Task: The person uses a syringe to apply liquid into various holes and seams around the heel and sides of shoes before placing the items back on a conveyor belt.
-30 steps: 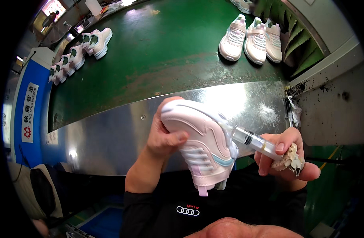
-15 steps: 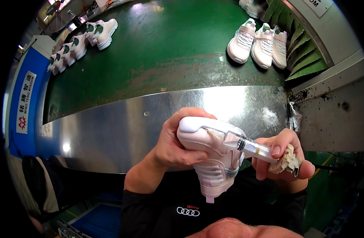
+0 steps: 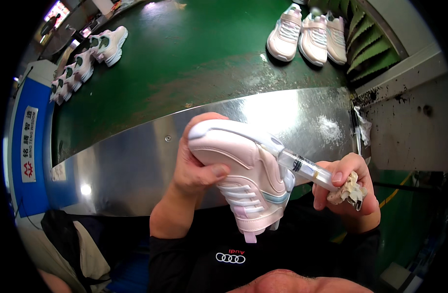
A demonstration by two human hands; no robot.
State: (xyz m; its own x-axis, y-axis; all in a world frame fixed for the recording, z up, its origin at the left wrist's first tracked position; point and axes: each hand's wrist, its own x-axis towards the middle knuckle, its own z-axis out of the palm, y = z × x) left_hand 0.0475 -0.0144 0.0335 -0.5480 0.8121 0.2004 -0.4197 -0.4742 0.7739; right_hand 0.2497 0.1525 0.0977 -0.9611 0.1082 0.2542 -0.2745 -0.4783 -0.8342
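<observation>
A pale pink sneaker (image 3: 229, 156) with a white sole and white laces is tilted in front of me, its toe up and to the left. My left hand (image 3: 194, 158) is closed around the toe end, thumb on the upper and fingers behind the sole. Between the fingers of my right hand (image 3: 348, 183) is a clear syringe (image 3: 306, 168), its tip against the seam where sole meets upper on the shoe's side. A crumpled, stained whitish wad (image 3: 350, 189) sits in the same hand at the syringe's rear end.
Several sneakers (image 3: 285, 36) stand at the far right by green flaps (image 3: 373, 49). More shoes (image 3: 106, 46) line the far left of the green conveyor belt (image 3: 185, 73). A metal ledge (image 3: 131, 156) borders it, with white residue (image 3: 329, 129) at right. A blue machine panel (image 3: 31, 146) is at left.
The sneaker has turned and shifted up and left with my left hand, showing more of its side. The syringe tip has moved farther from the toe along the sole seam.
</observation>
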